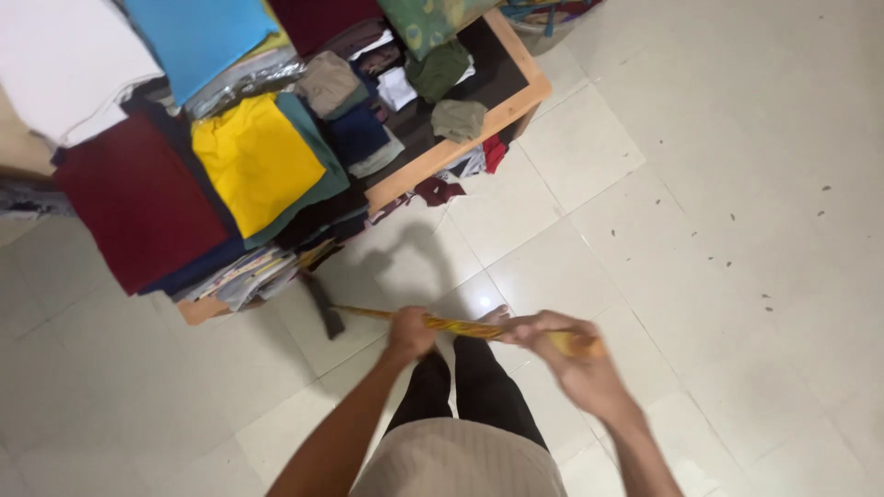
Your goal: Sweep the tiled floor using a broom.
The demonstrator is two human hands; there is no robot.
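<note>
Both hands clamp a thin yellow stick level above the floor.

Left hand (410, 333) is wrapped in a fist around the middle of the yellow patterned stick (460, 328), while the right hand (562, 354) is curled tight over the end nearer the person's right, so the stick lies crosswise in front of the dark trouser legs (465, 387). Its far tip reaches toward a dark strip (324, 308) on the tiled floor (718, 230). Beyond, a low wooden desk (516, 87) carries stacked folded cloth, a yellow piece (253, 156) on top and a maroon one (138, 198) overhanging its edge.
</note>
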